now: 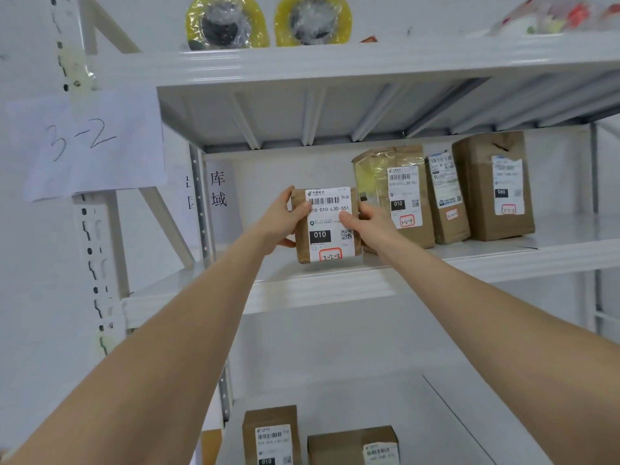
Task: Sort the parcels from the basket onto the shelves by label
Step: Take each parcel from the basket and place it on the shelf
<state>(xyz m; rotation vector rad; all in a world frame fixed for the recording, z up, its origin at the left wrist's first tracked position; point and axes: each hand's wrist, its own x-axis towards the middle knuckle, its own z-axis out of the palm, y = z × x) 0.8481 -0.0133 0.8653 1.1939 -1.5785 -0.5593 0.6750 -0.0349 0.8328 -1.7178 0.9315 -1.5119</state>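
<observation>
The left hand and right hand hold a parcel upright at the shelf front. Their fingers clamp its sides.

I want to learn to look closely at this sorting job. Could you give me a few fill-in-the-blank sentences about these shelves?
The left hand and right hand hold one brown parcel whose black patch reads ____. The paper sign on the left reads ____. The number of standing parcels to the right of it on the middle shelf is ____.
Missing words: 010; 3-2; three.
</observation>
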